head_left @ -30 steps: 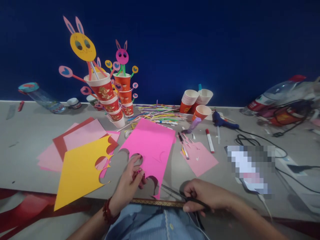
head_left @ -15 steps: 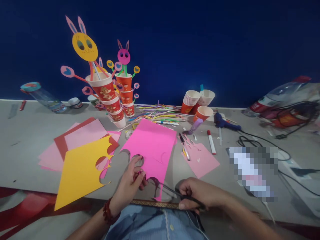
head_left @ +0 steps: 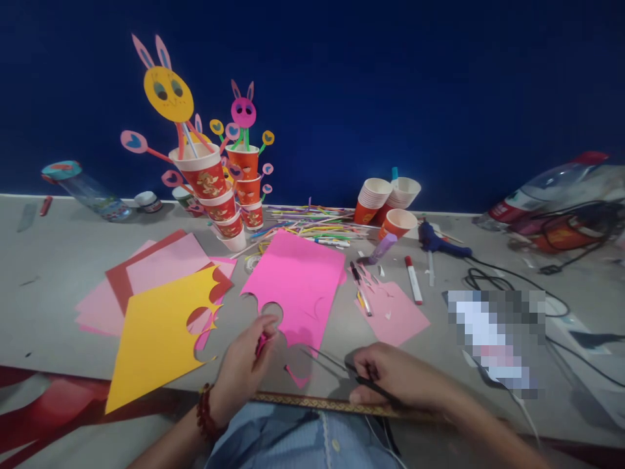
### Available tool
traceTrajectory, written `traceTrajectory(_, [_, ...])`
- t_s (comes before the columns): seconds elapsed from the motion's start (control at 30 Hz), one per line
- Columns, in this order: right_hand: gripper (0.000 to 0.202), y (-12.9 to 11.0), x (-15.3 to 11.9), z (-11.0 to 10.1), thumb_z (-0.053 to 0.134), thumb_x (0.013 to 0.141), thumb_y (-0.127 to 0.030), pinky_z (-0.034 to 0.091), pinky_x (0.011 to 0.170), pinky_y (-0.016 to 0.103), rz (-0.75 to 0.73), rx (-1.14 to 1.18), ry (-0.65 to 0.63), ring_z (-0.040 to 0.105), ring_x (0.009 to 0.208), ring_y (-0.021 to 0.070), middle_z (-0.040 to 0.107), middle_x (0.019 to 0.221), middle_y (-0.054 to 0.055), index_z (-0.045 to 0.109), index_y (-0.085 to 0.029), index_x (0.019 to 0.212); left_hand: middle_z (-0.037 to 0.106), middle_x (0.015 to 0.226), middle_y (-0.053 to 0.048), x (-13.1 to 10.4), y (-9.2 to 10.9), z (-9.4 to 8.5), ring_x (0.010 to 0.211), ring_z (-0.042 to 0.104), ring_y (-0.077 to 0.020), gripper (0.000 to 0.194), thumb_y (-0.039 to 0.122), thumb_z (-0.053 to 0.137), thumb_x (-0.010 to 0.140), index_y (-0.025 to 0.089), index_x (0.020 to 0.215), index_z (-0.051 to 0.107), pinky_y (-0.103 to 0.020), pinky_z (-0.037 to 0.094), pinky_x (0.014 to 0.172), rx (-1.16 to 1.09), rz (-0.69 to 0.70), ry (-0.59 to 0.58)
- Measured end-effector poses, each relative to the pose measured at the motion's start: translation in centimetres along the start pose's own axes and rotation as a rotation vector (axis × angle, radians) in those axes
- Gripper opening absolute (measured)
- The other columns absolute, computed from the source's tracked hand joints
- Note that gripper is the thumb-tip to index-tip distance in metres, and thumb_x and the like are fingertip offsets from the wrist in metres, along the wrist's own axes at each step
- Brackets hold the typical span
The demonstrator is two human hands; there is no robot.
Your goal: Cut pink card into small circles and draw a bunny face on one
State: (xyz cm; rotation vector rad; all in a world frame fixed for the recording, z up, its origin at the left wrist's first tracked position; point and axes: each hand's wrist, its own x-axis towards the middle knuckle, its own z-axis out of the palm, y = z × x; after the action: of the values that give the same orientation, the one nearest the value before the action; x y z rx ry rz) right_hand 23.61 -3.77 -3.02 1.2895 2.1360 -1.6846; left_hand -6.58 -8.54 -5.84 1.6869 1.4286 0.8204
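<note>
Between the thumb and fingers of my left hand (head_left: 251, 355) is a small pink paper piece (head_left: 262, 344), mostly hidden by the fingers. My right hand (head_left: 378, 374) is closed round black-handled scissors (head_left: 364, 380), whose blades point left toward the lower edge of a bright pink sheet (head_left: 297, 280). That sheet lies flat with rounded bites cut from its left and lower edges. A thin pink offcut (head_left: 297, 378) rests on the table between my hands. Left of my left hand lies a yellow sheet (head_left: 161, 326) with similar round cut-outs.
Rabbit figures on stacked cups (head_left: 208, 182) stand at the back left. Behind the pink sheet lie colourful sticks (head_left: 317, 225). Paper cups (head_left: 398, 223), a blue glue gun (head_left: 442, 244), a red-capped marker (head_left: 413, 280), light pink paper (head_left: 398, 312) and a blurred phone are to the right.
A pink strip at the sheet's lower edge has come off and lies loose on the table. My left hand has moved off the sheet's edge, slightly left, with the pink piece.
</note>
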Motion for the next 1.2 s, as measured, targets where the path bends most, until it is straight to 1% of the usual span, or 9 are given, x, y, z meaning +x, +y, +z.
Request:
traceTrajectory(0.17, [0.055,-0.4,-0.8,-0.6,0.073,0.069,-0.066,0.023,0.051,0.023,-0.033,-0.095,0.030,0.034,0.059,0.0107,0.042,0.060,-0.007,0.044,-0.020,0.064,0.065,0.110,-0.008,-0.6,1.2,0.0,0.102,0.059,-0.0253,0.019,0.029,0.058,0.094,0.022,0.111,0.061,-0.038,0.049,0.090,0.396,0.326,-0.320])
traceTrajectory(0.33, [0.055,-0.6,-0.9,-0.8,0.071,0.074,-0.062,0.023,0.050,0.022,-0.067,-0.017,0.199,0.030,0.058,0.0104,0.034,0.058,-0.008,0.035,-0.022,0.062,0.063,0.102,-0.009,-0.5,1.5,0.5,0.098,0.058,-0.0245,0.015,0.010,0.047,0.094,0.017,0.097,0.060,-0.039,0.048,0.091,0.611,0.384,-0.436])
traceTrajectory(0.47, [0.052,-0.4,-0.2,-1.1,0.065,0.078,-0.061,0.026,0.051,0.022,-0.084,0.003,0.444,0.035,0.056,0.0114,0.038,0.057,-0.007,0.034,-0.023,0.062,0.062,0.107,-0.009,-0.3,1.0,0.1,0.100,0.057,-0.0230,0.021,0.007,0.039,0.094,0.018,0.099,0.056,-0.038,0.046,0.094,0.490,0.371,-0.413])
traceTrajectory(0.6, [0.042,-0.3,0.1,-0.9,0.067,0.079,-0.055,0.030,0.053,0.024,-0.012,-0.156,0.619,0.045,0.058,0.0146,0.052,0.060,-0.004,0.045,-0.022,0.064,0.061,0.090,-0.003,1.1,1.6,-1.4,0.081,0.058,-0.0167,0.012,0.017,0.041,0.096,0.021,0.091,0.052,-0.028,0.048,0.074,0.152,0.112,-0.276])
traceTrajectory(0.7, [0.038,-0.3,0.3,0.1,0.066,0.080,-0.052,0.030,0.053,0.024,0.017,-0.175,0.677,0.050,0.058,0.0155,0.057,0.059,-0.003,0.048,-0.023,0.065,0.055,0.077,0.001,3.3,2.8,-2.4,0.067,0.052,-0.0134,0.012,0.027,0.045,0.096,0.021,0.087,0.050,-0.025,0.044,0.062,-0.069,0.019,-0.151])
traceTrajectory(0.83, [0.035,0.1,0.9,2.2,0.068,0.080,-0.047,0.029,0.051,0.023,0.015,-0.200,0.747,0.052,0.056,0.0155,0.058,0.058,-0.003,0.048,-0.023,0.065,0.048,0.070,0.005,7.5,5.8,-2.7,0.055,0.046,-0.0094,0.013,0.033,0.048,0.095,0.021,0.089,0.049,-0.021,0.040,0.054,-0.264,0.002,-0.170])
traceTrajectory(0.93, [0.037,0.9,1.7,3.5,0.067,0.081,-0.051,0.029,0.051,0.023,-0.031,-0.255,0.831,0.052,0.054,0.0154,0.059,0.058,-0.002,0.049,-0.023,0.066,0.049,0.070,0.006,12.5,9.6,-1.4,0.054,0.047,-0.0086,0.015,0.034,0.048,0.094,0.020,0.087,0.047,-0.020,0.039,0.051,-0.214,0.178,-0.196])
traceTrajectory(1.03, [0.038,1.5,2.3,4.2,0.063,0.084,-0.053,0.030,0.051,0.023,-0.088,-0.260,0.933,0.052,0.052,0.0151,0.059,0.056,-0.002,0.049,-0.023,0.065,0.055,0.074,0.002,19.5,14.0,1.2,0.062,0.052,-0.0104,0.012,0.025,0.042,0.095,0.019,0.087,0.049,-0.021,0.042,0.058,0.172,0.460,-0.117])
traceTrajectory(1.2, [0.034,2.3,2.6,4.4,0.069,0.080,-0.044,0.030,0.051,0.022,-0.078,-0.170,0.991,0.052,0.053,0.0143,0.059,0.057,-0.002,0.048,-0.022,0.064,0.066,0.087,-0.004,30.7,20.0,7.1,0.084,0.061,-0.0165,0.009,0.016,0.053,0.090,0.015,0.091,0.061,-0.028,0.049,0.077,0.403,0.589,-0.198])
